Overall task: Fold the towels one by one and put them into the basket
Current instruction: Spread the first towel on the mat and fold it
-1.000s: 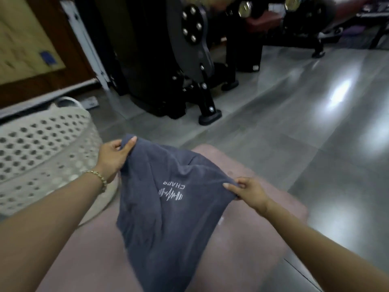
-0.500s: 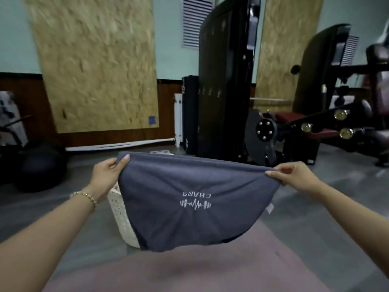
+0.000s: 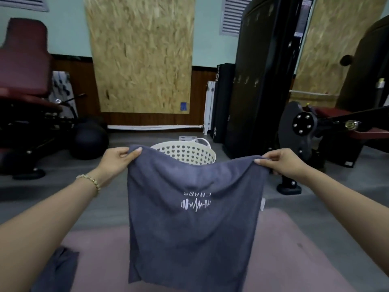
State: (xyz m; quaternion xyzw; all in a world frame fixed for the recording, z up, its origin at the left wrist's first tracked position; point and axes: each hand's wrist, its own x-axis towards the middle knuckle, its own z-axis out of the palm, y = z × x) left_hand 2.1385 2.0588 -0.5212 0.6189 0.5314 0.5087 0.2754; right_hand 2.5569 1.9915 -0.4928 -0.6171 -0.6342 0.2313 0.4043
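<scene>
Change, towel: towel [image 3: 189, 239] hangs longer than half a second ago, when it was stretched wide and short; its lower edge now falls in front of the mat [image 3: 101, 249].
Change, basket: basket [image 3: 189, 151] was mostly hidden behind the towel; now its rim shows above the sagging top edge, between the hands.
Left hand: left hand [image 3: 114, 160] pinches the top left corner.
Right hand: right hand [image 3: 284, 163] pinches the top right corner.
Towel place: in the air, grey, white logo upside down.
Basket: white, with holes, on the floor behind the towel; its content I cannot tell.
Second towel: second towel [image 3: 56, 270] lies crumpled on the mat, lower left.
</scene>
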